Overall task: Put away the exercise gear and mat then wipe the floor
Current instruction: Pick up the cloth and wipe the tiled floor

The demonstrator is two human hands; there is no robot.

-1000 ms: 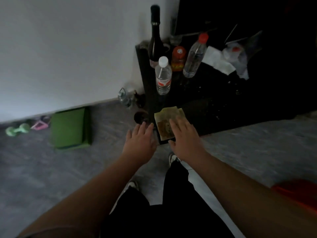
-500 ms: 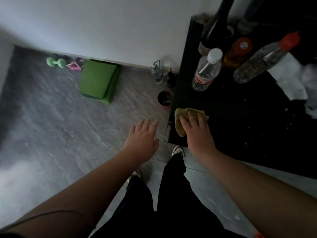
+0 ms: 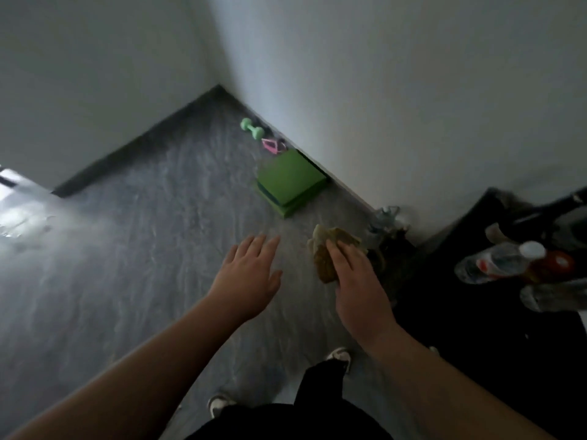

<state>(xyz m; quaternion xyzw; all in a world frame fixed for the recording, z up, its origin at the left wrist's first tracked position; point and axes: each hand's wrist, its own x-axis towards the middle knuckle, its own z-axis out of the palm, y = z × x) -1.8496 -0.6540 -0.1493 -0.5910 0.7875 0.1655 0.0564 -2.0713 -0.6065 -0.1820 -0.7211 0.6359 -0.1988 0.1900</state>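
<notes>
My right hand (image 3: pixel 355 281) grips a yellowish-brown cloth (image 3: pixel 324 249), held in the air over the grey floor (image 3: pixel 143 265) just left of the black table. My left hand (image 3: pixel 247 274) hovers beside it, empty, fingers spread. A folded green mat (image 3: pixel 290 182) lies on the floor against the wall. Beyond it, toward the room corner, sit a pink resistance band (image 3: pixel 273 145) and a green dumbbell (image 3: pixel 251 128).
A low black table (image 3: pixel 476 328) at the right carries plastic bottles (image 3: pixel 495 262). Small bottles (image 3: pixel 386 217) stand on the floor between table and wall. My shoes (image 3: pixel 340 357) and black trousers are below. Bright light falls on the floor at far left.
My right hand has lifted the cloth off the black table and carried it left over the floor. My view has swung left toward the room corner. The left hand stays empty.
</notes>
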